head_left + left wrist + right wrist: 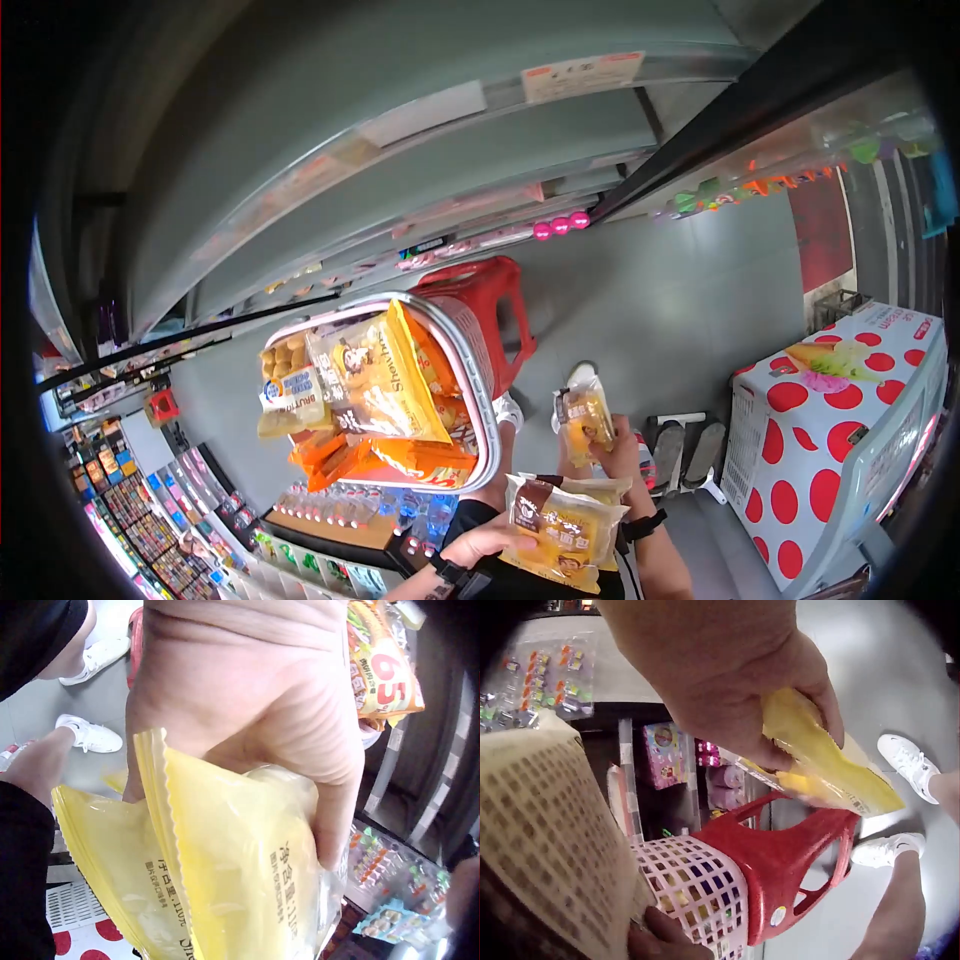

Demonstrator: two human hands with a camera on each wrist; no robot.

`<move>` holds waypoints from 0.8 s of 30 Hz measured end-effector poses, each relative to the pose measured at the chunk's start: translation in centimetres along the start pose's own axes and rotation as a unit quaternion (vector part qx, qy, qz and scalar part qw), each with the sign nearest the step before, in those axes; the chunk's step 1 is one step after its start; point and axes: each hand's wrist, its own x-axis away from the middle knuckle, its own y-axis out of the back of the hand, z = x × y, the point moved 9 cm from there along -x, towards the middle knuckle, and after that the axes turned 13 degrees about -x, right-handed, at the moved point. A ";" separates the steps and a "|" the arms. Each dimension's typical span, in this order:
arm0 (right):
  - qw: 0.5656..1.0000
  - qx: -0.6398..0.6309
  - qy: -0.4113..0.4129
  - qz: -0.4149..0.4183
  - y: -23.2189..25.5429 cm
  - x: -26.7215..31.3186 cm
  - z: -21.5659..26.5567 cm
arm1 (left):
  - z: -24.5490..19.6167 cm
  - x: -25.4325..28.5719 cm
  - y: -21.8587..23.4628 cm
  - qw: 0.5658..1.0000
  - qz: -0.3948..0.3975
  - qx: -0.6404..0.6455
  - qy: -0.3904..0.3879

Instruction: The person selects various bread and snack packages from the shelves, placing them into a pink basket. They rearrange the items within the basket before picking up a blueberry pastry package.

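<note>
My left hand (482, 541) grips yellow and clear plastic bread packs (565, 535), at least two of them, one behind the other. Seen from the left wrist, the hand (247, 697) has its thumb on one side and fingers on the other of the packs (232, 855). My right hand (622, 452) pinches another yellow bread pack (584, 415) just above. From the right wrist, that hand (742, 690) curls thumb and fingers around the upper part of the pack (829, 761). Left of both hands is a shopping basket (490, 440) heaped with packaged food, including a large yellow bag (375, 375).
The basket is beside a red plastic stool (510, 310). Grey shelves (520, 140) with price strips run across the top. A white freezer with red dots (800, 440) stands at right. Bottled drinks (330, 503) are low at left. White shoes (907, 757) show on the grey floor.
</note>
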 end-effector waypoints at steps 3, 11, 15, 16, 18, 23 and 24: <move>0.998 -0.057 0.013 -0.005 1.9 -0.8 3.4 | -0.7 0.2 -0.1 1.000 -0.002 0.005 -0.005; 0.924 -0.369 0.099 -0.020 6.4 -2.0 17.0 | 1.9 -0.4 2.0 1.000 0.005 0.007 -0.012; 0.824 -0.557 0.093 0.041 5.5 -0.9 21.4 | 2.9 0.1 2.7 0.999 -0.027 0.018 0.002; 0.813 -0.572 0.091 0.052 5.3 -0.6 21.8 | 2.6 0.2 2.8 1.000 -0.030 0.010 -0.001; 0.791 -0.601 0.082 0.077 4.5 0.2 22.9 | 2.4 0.4 2.7 0.999 -0.036 -0.001 -0.007; 0.806 -0.582 0.034 0.105 2.0 1.2 20.9 | 2.6 -0.1 3.6 0.999 -0.020 -0.029 -0.003; 0.819 -0.561 0.022 0.122 1.3 1.3 21.2 | 3.1 -0.3 4.0 0.999 -0.017 -0.038 0.000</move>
